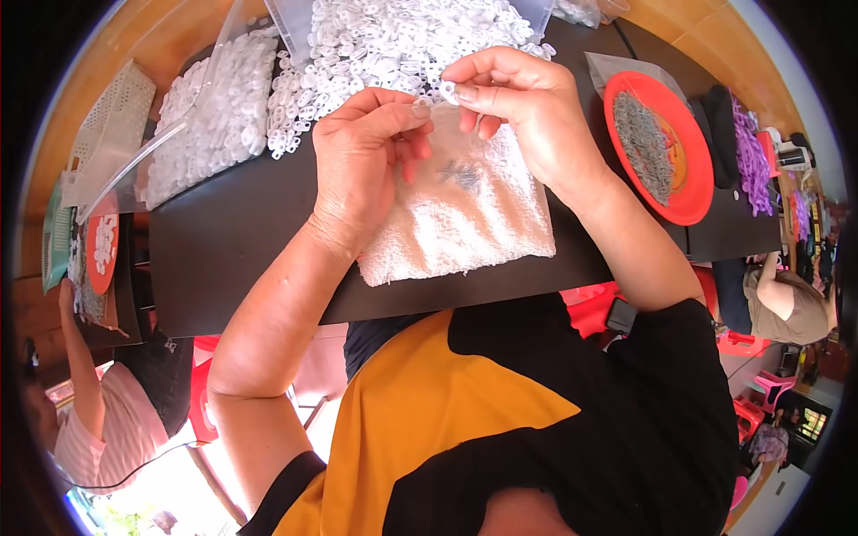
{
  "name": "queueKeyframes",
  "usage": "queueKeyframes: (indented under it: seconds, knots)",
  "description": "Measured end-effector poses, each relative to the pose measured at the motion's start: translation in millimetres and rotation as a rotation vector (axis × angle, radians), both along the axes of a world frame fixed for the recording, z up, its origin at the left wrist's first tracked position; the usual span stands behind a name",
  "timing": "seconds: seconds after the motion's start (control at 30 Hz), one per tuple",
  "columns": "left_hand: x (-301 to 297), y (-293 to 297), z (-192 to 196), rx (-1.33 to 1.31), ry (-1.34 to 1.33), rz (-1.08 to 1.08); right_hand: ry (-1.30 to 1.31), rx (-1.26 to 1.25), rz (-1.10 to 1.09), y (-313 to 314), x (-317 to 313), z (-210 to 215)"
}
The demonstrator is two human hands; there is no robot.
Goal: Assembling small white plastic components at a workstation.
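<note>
My right hand pinches a small white plastic piece with a hole in it between thumb and forefinger. Close beside it, my left hand is closed in a pinch; what sits at its fingertips is too small to make out. Both hands are held over a cream towel on the dark table. On the towel lies a little heap of thin grey metal bits. Just beyond my hands spreads a large pile of similar white plastic pieces.
At the right stands a red plate holding a mound of grey metal parts. A clear bag of white pieces lies at the left, near a white perforated basket. Purple strips hang at the right edge. Other people sit at both sides.
</note>
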State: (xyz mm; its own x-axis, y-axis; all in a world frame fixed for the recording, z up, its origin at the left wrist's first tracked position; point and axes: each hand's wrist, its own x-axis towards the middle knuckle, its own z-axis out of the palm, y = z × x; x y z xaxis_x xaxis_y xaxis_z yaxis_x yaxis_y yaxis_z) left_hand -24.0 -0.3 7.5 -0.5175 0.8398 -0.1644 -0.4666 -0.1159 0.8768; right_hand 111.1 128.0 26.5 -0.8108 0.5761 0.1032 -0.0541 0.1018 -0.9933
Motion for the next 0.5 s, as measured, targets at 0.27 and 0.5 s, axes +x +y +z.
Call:
queueKeyframes:
  seconds: [0.27,0.5]
  knots:
    - [2.8,-2.8,5.1,0.019,-0.051,0.005,0.075,0.079,-0.055,-11.4,-0.1,-0.1]
    - [4.1,-3.0,6.2,0.020,-0.048,0.003,0.092,0.079,-0.068,-13.6,-1.5,-0.1]
